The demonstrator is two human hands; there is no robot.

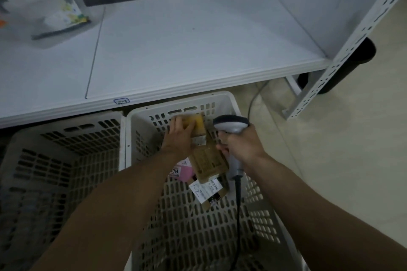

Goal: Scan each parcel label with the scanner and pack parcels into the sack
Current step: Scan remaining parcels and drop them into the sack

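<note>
My left hand reaches into the right-hand white slotted basket and grips a small yellow-topped parcel near the basket's far wall. Just to the right, my right hand holds a grey barcode scanner by its handle, head tilted toward the parcel, black cable trailing down. Beneath the hands lie a brown cardboard parcel, a pink parcel and a box with a white label. No sack is in view.
A second slotted basket stands to the left. A white shelf table overhangs both baskets' far ends. A clear plastic bin with packets sits at its back left. A perforated white upright and a black cylinder stand on the right.
</note>
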